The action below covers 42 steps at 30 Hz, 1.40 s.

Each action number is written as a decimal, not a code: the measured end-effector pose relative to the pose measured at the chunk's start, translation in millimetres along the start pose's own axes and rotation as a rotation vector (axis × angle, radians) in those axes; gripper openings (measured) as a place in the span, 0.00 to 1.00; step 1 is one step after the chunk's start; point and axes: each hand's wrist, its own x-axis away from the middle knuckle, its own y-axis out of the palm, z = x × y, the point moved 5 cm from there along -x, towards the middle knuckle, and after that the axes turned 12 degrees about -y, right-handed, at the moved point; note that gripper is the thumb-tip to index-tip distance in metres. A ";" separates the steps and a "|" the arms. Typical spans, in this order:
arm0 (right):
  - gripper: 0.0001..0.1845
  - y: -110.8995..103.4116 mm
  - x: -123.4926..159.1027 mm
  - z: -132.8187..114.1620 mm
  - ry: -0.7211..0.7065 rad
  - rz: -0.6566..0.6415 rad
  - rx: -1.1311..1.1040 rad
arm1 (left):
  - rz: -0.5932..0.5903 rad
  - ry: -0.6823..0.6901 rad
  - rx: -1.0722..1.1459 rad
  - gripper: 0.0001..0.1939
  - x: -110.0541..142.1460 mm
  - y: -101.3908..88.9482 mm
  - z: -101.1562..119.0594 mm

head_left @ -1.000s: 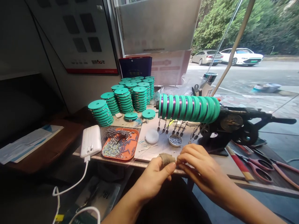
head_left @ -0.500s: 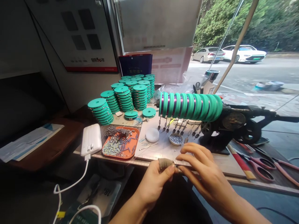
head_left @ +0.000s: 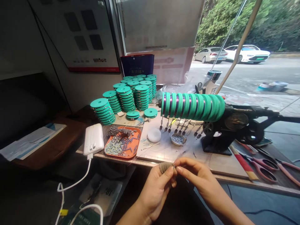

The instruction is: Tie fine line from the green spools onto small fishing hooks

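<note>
My left hand (head_left: 156, 184) is closed in front of the table edge, thumb pressed to the index finger, which wears a tan wrap (head_left: 164, 166). Pinched at its fingertips is a tiny bluish piece, too small to name. My right hand (head_left: 199, 173) meets it there, thumb and forefinger pressed together at the same spot; what they grip is too small to make out. Beyond the hands stand a small bowl of grey beads (head_left: 177, 139) and a row of green foam spools (head_left: 192, 107) on a black winding machine (head_left: 234, 120), with small weighted rigs hanging below.
Stacks of green spools (head_left: 102, 109) fill the back left. An orange tray (head_left: 135, 145) holds small tubes and metal parts. Nearby are a white power bank (head_left: 93, 139) with its cable, a round white lid (head_left: 154, 135), and scissors (head_left: 264, 172) and pink-handled pliers (head_left: 289, 173) at right.
My right hand has come down and in, its raised fingers closing to meet the left fingertips. My left hand has barely moved. The whole view has shifted slightly.
</note>
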 end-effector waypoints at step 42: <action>0.15 2.1 -6.8 -5.8 -0.072 -0.146 -0.074 | -0.116 -0.055 -0.355 0.18 -11.5 -3.9 12.4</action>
